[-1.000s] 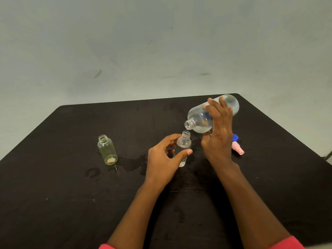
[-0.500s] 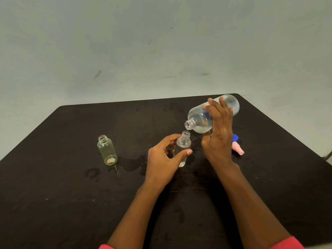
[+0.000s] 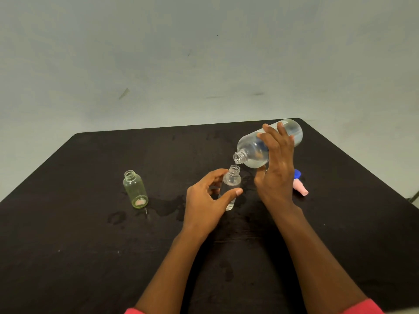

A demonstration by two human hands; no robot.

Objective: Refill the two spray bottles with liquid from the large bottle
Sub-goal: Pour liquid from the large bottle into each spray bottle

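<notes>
Black table (image 3: 68, 245): right hand (image 3: 275, 175) grips tilted large bottle (image 3: 251, 152), seemingly dripping; left hand (image 3: 205, 205) clasps clear spray bottle (image 3: 231, 184).

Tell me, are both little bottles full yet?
Not yet. Both are uncapped already. The right hand tips the large bottle over the small clear bottle, which the left hand steadies; a thin stream falls into its neck, so that one is filling now. I can't tell whether the greenish bottle, standing alone at the left, needs filling. The pink and blue caps must go back on.
</notes>
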